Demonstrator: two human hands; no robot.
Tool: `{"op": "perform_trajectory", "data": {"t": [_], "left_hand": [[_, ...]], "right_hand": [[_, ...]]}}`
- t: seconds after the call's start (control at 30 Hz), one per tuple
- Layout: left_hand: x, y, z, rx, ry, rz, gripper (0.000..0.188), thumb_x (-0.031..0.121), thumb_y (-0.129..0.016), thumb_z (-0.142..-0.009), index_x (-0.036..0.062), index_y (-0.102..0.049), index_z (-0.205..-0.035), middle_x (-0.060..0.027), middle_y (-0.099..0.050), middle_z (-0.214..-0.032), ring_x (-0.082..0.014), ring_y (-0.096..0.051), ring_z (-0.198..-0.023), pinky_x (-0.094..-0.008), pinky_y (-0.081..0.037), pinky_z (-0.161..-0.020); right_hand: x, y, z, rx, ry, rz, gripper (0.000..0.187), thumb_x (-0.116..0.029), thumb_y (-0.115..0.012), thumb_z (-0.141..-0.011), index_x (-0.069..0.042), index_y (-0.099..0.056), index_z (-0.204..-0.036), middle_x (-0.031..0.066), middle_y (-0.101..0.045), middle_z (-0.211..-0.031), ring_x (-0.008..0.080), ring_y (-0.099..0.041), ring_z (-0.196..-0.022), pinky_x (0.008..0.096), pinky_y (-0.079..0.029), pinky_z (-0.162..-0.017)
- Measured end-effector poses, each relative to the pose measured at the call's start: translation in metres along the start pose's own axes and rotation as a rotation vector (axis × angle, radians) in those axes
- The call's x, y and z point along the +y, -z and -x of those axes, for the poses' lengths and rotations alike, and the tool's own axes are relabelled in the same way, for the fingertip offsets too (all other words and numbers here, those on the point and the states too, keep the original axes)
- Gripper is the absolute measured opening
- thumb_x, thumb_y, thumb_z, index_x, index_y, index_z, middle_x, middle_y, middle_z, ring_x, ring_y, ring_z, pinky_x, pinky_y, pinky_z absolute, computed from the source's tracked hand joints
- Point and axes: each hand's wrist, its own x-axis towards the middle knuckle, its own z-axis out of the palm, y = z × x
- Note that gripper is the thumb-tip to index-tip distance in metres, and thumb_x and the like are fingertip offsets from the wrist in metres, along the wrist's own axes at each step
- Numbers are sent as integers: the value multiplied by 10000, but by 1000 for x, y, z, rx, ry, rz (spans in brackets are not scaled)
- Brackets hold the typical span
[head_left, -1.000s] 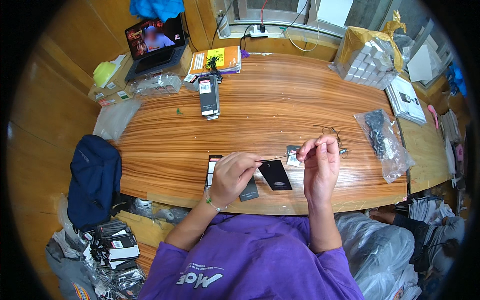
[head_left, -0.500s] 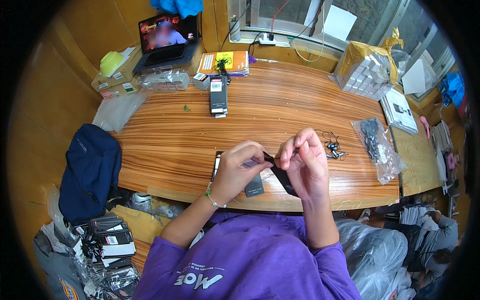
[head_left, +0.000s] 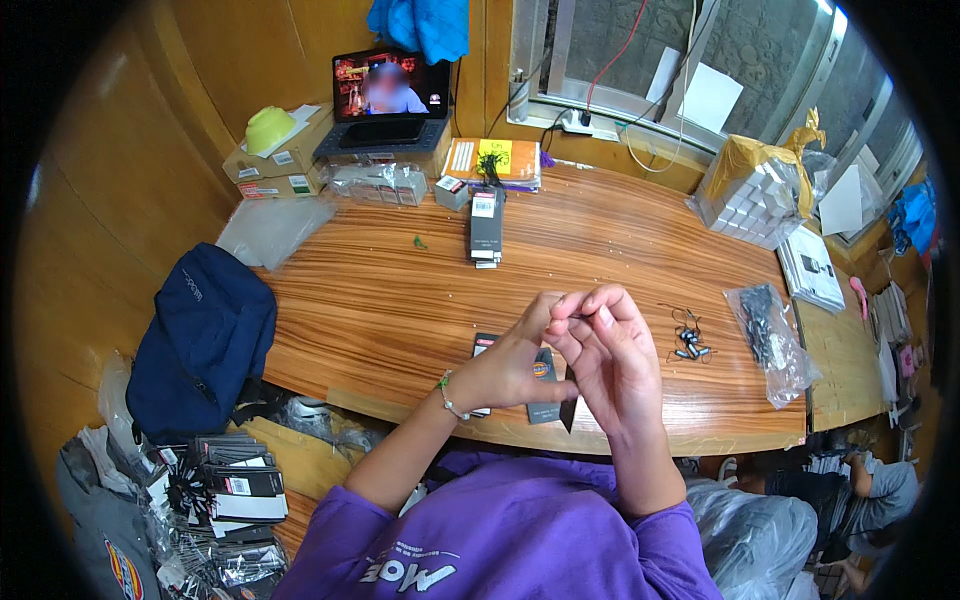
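Observation:
My left hand and my right hand meet above the table's near edge, fingertips touching. A black hang tag shows below the left thumb, mostly covered by my hands. The left hand is closed about it. My right thumb and forefinger pinch a thin dark string, largely hidden by the fingers. Beneath my hands lie a grey hang tag and another dark tag, partly covered by the left hand. Right of them is a small heap of black strings with grey ends.
A stack of dark tags lies at the table's back. To the right is a clear bag of black strings, behind it a bag of small white boxes. A navy bag stands left. Someone in grey is at lower right.
My hands have drawn together, the left fingertips now meeting the right. The black tag, more exposed earlier, is mostly hidden. The whole view has shifted, with the table appearing lower and further right.

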Motion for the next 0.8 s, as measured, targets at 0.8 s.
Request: {"op": "perform_trajectory", "data": {"t": [0.8], "left_hand": [[-29,16,-6,302,306,518,473,249,-569,-893,-25,-406,-1242,-72,-543,-1082,-127,-511,-987,-256,-404,-874]], "right_hand": [[-10,36,-90,-12,-7,65,122,-169,-498,-921,-48,-496,-941,95,-611,-841,115,-562,-666,235,-461,-652]]}}
